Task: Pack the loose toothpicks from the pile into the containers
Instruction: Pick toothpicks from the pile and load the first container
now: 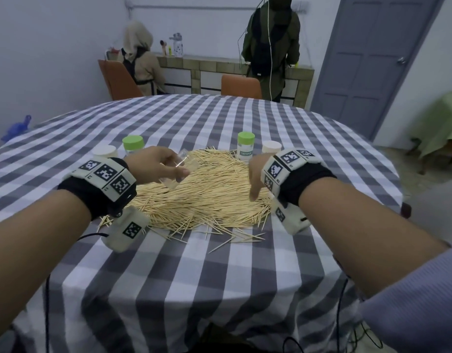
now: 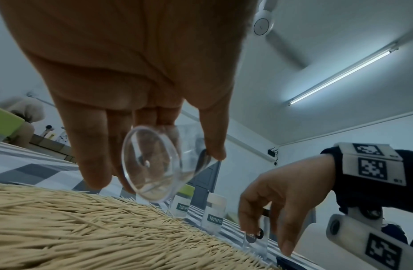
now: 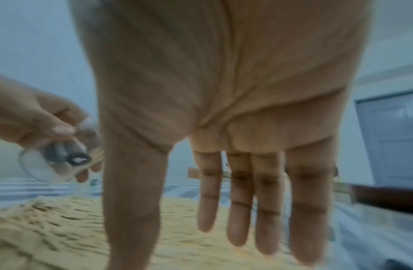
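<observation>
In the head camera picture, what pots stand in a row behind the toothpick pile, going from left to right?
white-capped container → green-capped container → green-capped container labelled TOOTHPICK → second white-capped container.

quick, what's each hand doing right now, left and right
Left hand: holds a clear container, tilted over the toothpick pile.
Right hand: open, fingers straight, empty, above the pile.

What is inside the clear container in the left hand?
The clear container, held by the left hand, shows about one toothpick inside. Fingers cover part of its wall, so more could be hidden.
</observation>
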